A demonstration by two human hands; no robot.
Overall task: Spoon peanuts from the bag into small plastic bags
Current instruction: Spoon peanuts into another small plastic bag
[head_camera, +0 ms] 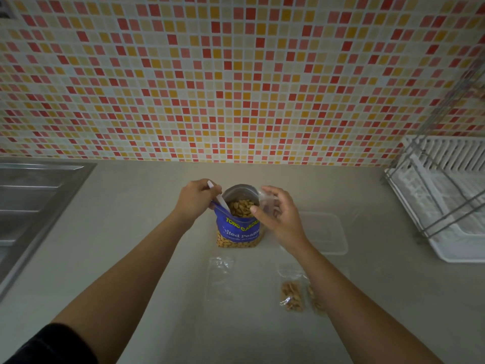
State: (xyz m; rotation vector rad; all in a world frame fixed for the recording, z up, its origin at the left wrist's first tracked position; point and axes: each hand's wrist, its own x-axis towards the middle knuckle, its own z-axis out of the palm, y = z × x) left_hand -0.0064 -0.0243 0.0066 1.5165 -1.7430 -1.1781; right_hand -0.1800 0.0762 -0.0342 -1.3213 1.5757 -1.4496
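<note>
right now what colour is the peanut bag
The peanut bag is blue with yellow lettering; head view.

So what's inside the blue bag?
Peanuts lie inside the blue bag, and a white spoon held by the left hand dips in beside them. The spoon's scoop end is hidden below the bag's rim, so whether it is loaded cannot be seen.

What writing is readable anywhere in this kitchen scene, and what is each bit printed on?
"TONG GARDE": yellow letters on the blue foil peanut bag; the end is hidden behind the right hand.
"alted Peanu": pale letters just below on the same bag, cut off at both ends.
A smaller line under that is too blurred to read.
Nothing else in view carries readable text.
</note>
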